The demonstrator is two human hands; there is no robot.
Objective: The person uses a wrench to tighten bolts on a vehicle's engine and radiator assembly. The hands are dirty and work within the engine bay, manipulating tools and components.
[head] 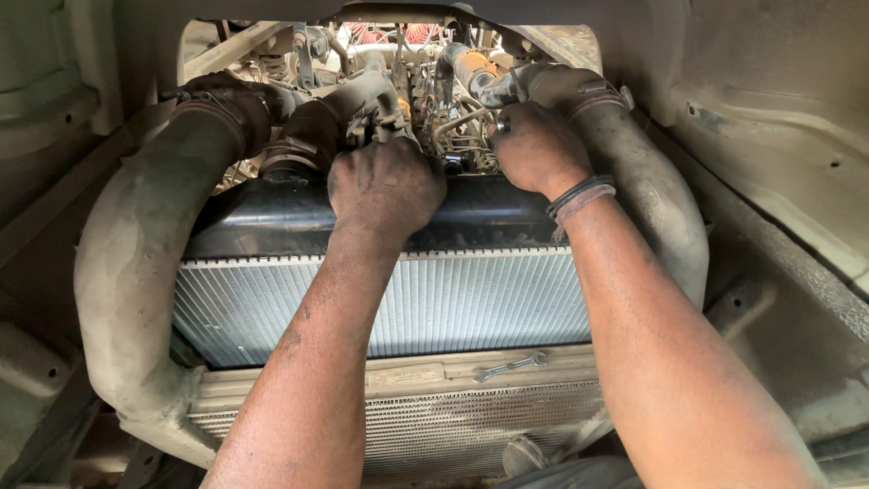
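Observation:
Both my arms reach over a finned radiator [471, 303] into an engine bay. My left hand [385, 186] rests past the radiator's black top tank [262, 217], with its fingers curled down among metal fittings and a clamp on a dark hose [312, 136]; what they grip is hidden. My right hand [536, 145], with dark bands on its wrist, is closed against the end of a thick grey hose [634, 172] near thin metal pipes [453, 122]. Its fingers are out of sight behind the knuckles.
A small spanner [510, 366] lies on the dusty crossbar below the radiator core. A wide grey hose [136, 263] curves down the left side. A second finned core [434, 430] sits lower. Body panels [778, 109] close in on both sides.

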